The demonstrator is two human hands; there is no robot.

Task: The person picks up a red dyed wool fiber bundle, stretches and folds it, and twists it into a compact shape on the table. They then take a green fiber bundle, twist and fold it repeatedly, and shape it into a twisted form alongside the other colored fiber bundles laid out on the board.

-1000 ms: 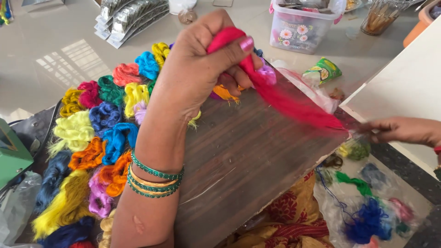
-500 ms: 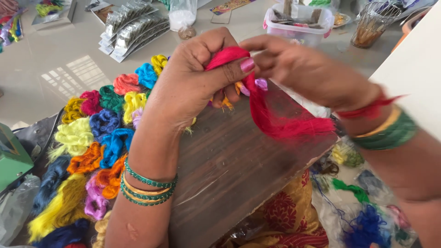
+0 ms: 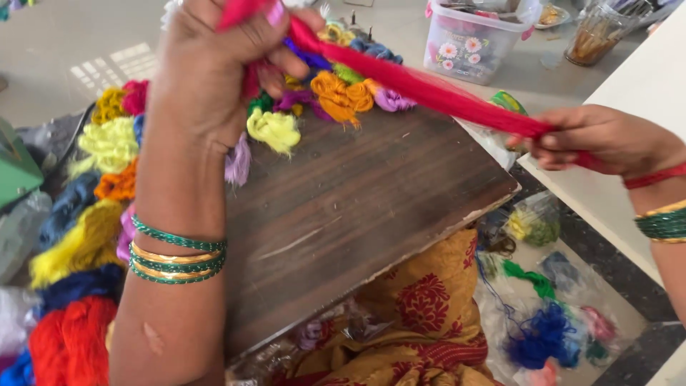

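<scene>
My left hand (image 3: 214, 64) is raised at the top of the view, fist closed around one end of a bright pink-red bundle of thread (image 3: 421, 89). The bundle stretches taut down to the right, where my right hand (image 3: 607, 139) pinches its other end. Both wrists wear green and gold bangles. Below the stretched thread lies a dark wooden board (image 3: 343, 214) resting on my lap. Small tufts of yellow (image 3: 275, 130), orange (image 3: 339, 96) and purple thread lie along the board's far edge.
Many coloured thread skeins (image 3: 86, 243) are heaped on the floor left of the board. A clear plastic box with flower print (image 3: 475, 36) and a glass jar (image 3: 597, 36) stand at the back right. Bags with green and blue thread (image 3: 543, 332) lie at lower right.
My right hand has slid away from the left hand to the right along the thread, pulling the bundle straight. My left hand has risen higher in view.
</scene>
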